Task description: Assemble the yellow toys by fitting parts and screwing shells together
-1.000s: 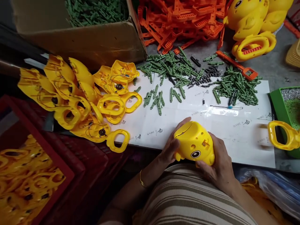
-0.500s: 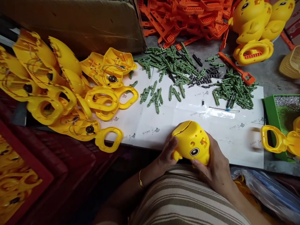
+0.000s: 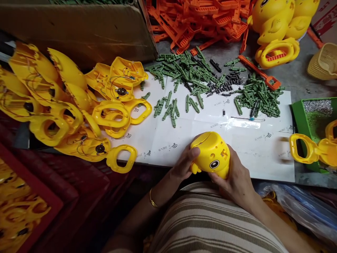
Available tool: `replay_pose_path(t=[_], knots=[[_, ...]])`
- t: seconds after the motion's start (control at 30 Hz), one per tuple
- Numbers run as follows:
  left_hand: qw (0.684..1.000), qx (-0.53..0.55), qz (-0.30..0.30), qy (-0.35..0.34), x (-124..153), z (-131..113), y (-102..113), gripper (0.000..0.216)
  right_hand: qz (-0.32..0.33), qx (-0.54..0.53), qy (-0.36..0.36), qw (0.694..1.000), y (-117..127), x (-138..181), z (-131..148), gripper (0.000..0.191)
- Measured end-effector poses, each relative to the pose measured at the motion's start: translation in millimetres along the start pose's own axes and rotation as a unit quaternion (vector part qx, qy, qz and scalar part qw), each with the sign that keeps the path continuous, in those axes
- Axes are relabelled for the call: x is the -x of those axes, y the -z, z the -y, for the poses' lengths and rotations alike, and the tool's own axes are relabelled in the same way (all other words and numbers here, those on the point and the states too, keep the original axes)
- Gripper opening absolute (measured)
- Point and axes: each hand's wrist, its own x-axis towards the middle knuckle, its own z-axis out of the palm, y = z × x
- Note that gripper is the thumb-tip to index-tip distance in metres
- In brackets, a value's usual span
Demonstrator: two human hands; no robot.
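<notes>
Both my hands hold a yellow plastic duck shell (image 3: 210, 153) at the near edge of the white sheet (image 3: 263, 154), its painted eye facing me. My left hand (image 3: 183, 164) grips its left side with the thumb on top. My right hand (image 3: 235, 177) wraps around its right and lower side. A heap of open yellow shell halves with wires and small speakers (image 3: 79, 109) lies to the left. Loose green plastic pins (image 3: 181, 80) and small black springs (image 3: 226, 86) are scattered on the sheet beyond the duck.
A cardboard box (image 3: 79, 31) stands at the back left, orange plastic strips (image 3: 200, 21) at the back middle, finished yellow ducks (image 3: 279, 28) at the back right. A green tray of screws (image 3: 313, 119) and a yellow handle piece (image 3: 305, 149) sit at the right. A red crate (image 3: 52, 196) is below left.
The view has shifted slightly; the duck shell has moved a little up and left in my hands. Both hands keep their grip on it.
</notes>
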Motion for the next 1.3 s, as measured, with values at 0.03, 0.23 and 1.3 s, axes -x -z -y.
replay_pose_path(t=[0.03, 0.23, 1.3], knots=[[1.000, 0.004, 0.020, 0.018, -1.5, -3.1, -0.6, 0.080, -0.004, 0.003, -0.008, 1.000, -1.2, -0.5, 0.7, 0.076], [1.000, 0.007, -0.006, 0.025, 2.9, -15.0, -6.7, 0.081, -0.025, 0.039, -0.019, 0.999, -5.4, -7.6, 5.8, 0.074], [0.994, -0.050, -0.085, -0.051, -27.5, -37.6, 5.2, 0.056, -0.099, 0.054, 0.037, 0.993, -7.6, -2.2, -6.1, 0.081]])
